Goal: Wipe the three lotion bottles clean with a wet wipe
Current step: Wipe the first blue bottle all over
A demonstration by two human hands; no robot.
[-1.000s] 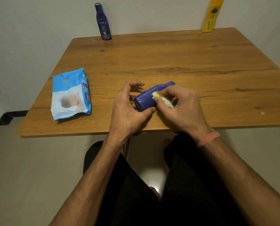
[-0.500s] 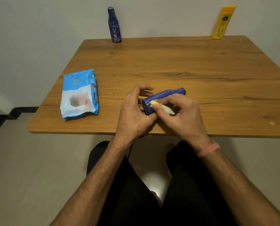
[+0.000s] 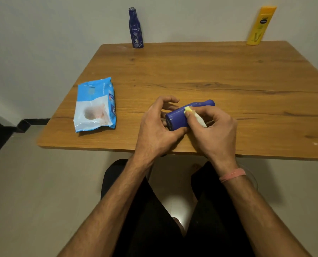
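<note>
A blue lotion bottle (image 3: pixel 180 117) lies on its side near the table's front edge, base toward me, cap pointing away to the right. My left hand (image 3: pixel 157 127) grips its base end with thumb and curled fingers. My right hand (image 3: pixel 212 130) pinches a bunched white wet wipe (image 3: pixel 196 116) and presses it on the bottle's upper side. A dark blue bottle (image 3: pixel 136 28) stands upright at the table's back edge. A yellow bottle (image 3: pixel 261 26) stands at the back right.
A blue and white pack of wet wipes (image 3: pixel 95 106) lies flat on the left part of the wooden table (image 3: pixel 247 86). A wall runs right behind the table. My legs in black are under the front edge.
The view has shifted, so everything sits lower and further right in frame. My right hand keeps rubbing the wipe on the bottle; my left hand still holds its base.
</note>
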